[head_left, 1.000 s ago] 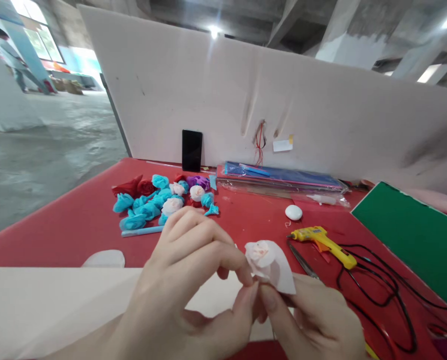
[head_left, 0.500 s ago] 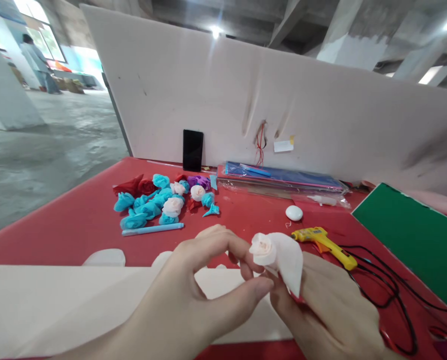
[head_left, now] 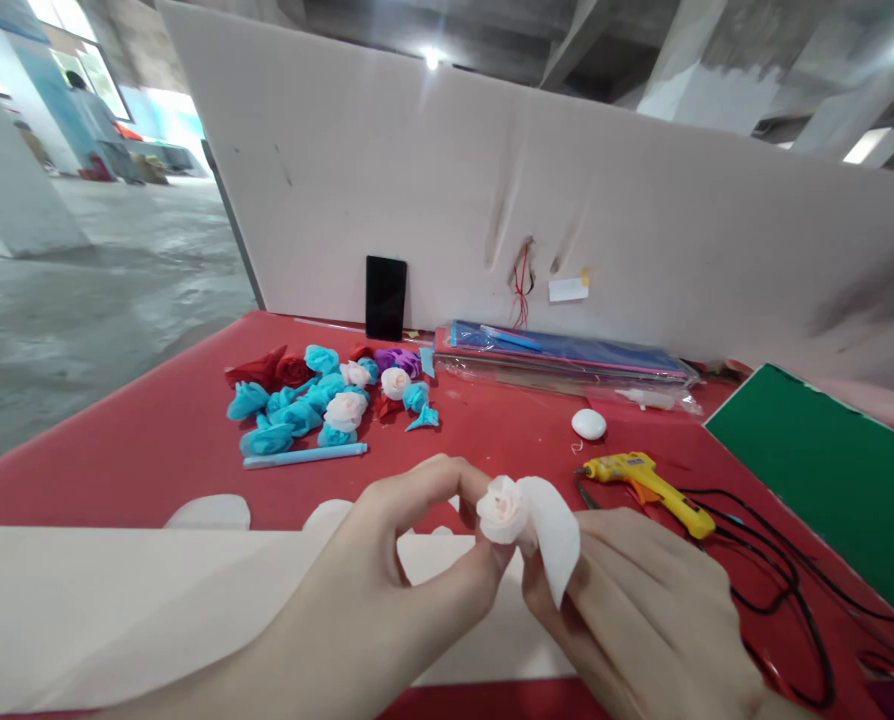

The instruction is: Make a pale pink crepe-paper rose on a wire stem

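A pale pink paper rose [head_left: 504, 510] with a curled center is between my hands, above a long cream paper sheet [head_left: 154, 600]. My left hand [head_left: 409, 570] pinches its base between thumb and fingers. A loose white paper petal [head_left: 552, 525] hangs off the rose's right side. My right hand [head_left: 642, 600] is closed on the petal's lower part, its fingertips partly hidden behind it. Past the right knuckles pokes a dark pointed tip [head_left: 586, 496], and a red loop [head_left: 766, 665] shows near the wrist; whether that hand holds them I cannot tell.
Blue, red, purple and pink paper flowers [head_left: 297, 405] lie left, beside a light blue pen [head_left: 306, 456]. A yellow glue gun [head_left: 646, 485] with black cable, a white oval object [head_left: 589, 424] and a green board [head_left: 822, 480] are right. A phone [head_left: 385, 298] leans on the back panel.
The rose and petal have moved slightly left and down and turned more toward me. My left thumb and fingers have closed onto the rose's base.
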The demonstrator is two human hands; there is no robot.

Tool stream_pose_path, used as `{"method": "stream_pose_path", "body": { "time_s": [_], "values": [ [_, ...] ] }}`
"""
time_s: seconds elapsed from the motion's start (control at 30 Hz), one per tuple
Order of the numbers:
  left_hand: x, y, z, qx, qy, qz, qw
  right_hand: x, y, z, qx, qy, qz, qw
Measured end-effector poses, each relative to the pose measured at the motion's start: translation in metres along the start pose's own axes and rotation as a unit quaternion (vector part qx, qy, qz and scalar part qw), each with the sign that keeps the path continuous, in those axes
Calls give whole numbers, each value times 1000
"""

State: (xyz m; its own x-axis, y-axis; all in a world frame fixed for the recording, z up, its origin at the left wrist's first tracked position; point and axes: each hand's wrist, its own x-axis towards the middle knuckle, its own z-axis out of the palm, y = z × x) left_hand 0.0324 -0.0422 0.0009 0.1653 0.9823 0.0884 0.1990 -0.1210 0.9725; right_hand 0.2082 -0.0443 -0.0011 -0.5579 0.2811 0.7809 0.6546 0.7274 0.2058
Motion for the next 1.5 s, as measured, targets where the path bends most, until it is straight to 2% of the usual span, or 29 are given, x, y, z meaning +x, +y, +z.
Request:
{"method": "stream_pose_path", "body": {
  "time_s": [0.17,0.3,0.4,0.5,0.63,0.8,1.03,1.37,1.5],
  "values": [
    [-1,3,1,-34,12,-68,997,-7,0,6,61,-1,31,998],
    [0,-2,0,-58,0,-38,998,-9,-4,11,152,31,102,983],
    [0,-6,-1,-78,-4,-37,996,-11,-8,11,176,23,172,969],
    [-1,-9,-2,-107,-10,-47,993,-11,-10,11,185,19,210,960],
    [1,-8,-3,-175,-55,-64,981,-9,-10,11,188,27,218,957],
    [6,-7,-4,-283,-137,-107,943,-7,-10,9,172,24,216,961],
    [8,-12,-5,-294,-107,-121,942,-10,-9,9,182,41,205,961],
    [5,-8,-7,-312,-126,-125,933,-10,-11,12,181,51,180,965],
    [5,-6,-7,-328,-150,-122,925,-11,-10,13,167,55,169,970]
  ]
}}
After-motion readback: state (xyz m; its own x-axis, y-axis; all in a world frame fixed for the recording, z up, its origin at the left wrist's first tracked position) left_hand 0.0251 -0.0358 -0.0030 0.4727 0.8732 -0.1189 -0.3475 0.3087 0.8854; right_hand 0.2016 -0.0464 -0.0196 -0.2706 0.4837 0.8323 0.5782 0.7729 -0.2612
